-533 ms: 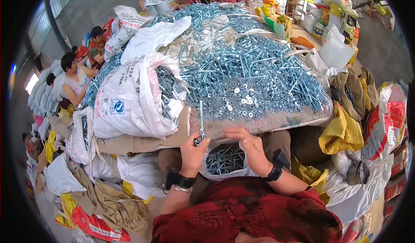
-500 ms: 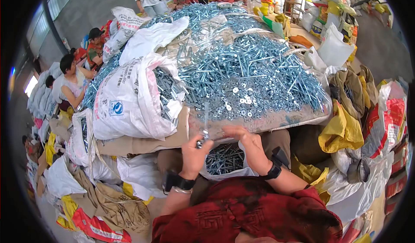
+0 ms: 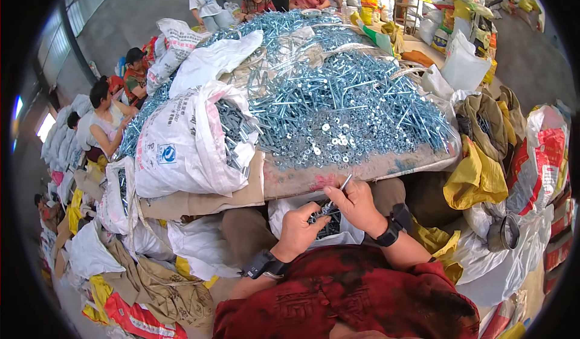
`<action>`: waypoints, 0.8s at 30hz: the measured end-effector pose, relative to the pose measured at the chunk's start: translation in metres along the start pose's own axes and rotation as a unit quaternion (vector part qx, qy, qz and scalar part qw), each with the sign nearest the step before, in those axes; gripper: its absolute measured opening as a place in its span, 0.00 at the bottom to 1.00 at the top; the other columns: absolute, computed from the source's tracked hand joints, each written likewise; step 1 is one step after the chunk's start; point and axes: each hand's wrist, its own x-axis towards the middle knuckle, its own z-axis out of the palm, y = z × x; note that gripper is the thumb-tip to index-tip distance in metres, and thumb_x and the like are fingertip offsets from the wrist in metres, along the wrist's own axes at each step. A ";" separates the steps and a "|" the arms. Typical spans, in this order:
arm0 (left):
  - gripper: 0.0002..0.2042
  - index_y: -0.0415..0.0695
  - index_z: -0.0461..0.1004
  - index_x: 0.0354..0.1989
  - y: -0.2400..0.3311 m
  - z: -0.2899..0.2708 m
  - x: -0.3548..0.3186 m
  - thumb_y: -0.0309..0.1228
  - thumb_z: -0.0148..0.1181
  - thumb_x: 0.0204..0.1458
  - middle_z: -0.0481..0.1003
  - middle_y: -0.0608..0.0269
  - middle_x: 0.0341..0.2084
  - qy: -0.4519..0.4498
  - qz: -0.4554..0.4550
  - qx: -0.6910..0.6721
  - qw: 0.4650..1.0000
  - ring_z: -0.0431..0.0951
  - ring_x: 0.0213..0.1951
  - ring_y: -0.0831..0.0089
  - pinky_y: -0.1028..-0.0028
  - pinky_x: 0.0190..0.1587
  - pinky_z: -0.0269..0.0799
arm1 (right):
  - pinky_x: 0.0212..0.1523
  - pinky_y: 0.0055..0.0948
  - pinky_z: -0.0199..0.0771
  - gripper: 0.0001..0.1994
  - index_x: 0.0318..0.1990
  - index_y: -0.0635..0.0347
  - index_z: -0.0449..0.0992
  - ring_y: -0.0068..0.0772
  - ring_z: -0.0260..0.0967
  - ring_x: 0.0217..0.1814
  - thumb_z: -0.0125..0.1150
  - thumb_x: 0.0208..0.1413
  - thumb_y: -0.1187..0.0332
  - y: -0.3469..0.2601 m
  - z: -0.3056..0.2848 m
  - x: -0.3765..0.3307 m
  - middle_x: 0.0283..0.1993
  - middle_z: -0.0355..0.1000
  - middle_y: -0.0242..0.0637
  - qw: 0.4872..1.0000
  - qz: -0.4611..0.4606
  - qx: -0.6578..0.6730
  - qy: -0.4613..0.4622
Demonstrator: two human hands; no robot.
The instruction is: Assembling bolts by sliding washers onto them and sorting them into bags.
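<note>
Low over my lap, my left hand (image 3: 301,229) is closed around the lower end of a long silvery bolt (image 3: 346,182); dark metal pieces show at its fingers. My right hand (image 3: 357,207) pinches the same bolt higher up, and the tip pokes out above its fingers, tilted up and right. Small parts between the fingers are too fine to make out. Under both hands is an open white sack (image 3: 284,206) with dark metal fasteners inside. Beyond them, a mound of bolts (image 3: 362,91) covers the table, with loose washers (image 3: 329,140) along its near side.
A tipped white woven sack (image 3: 172,146) on the table spills metal sleeves. The padded table edge (image 3: 362,173) runs just beyond my hands. Yellow sacking (image 3: 477,176) and a metal cup (image 3: 502,233) are at right. Several people sit or stand around the far and left sides.
My left hand has moved right and lower, tilting the bolt from upright toward the right. My right hand, apart from it before, now grips the bolt. The view has shifted slightly.
</note>
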 end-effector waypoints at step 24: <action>0.06 0.39 0.79 0.31 -0.001 -0.037 0.025 0.24 0.70 0.47 0.74 0.73 0.21 -0.280 0.001 -0.282 0.918 0.69 0.24 0.88 0.82 0.25 0.61 | 0.23 0.33 0.56 0.15 0.25 0.64 0.67 0.33 0.53 0.21 0.60 0.61 0.65 -0.018 -0.025 -0.001 0.20 0.58 0.39 0.931 -0.102 0.286 -0.201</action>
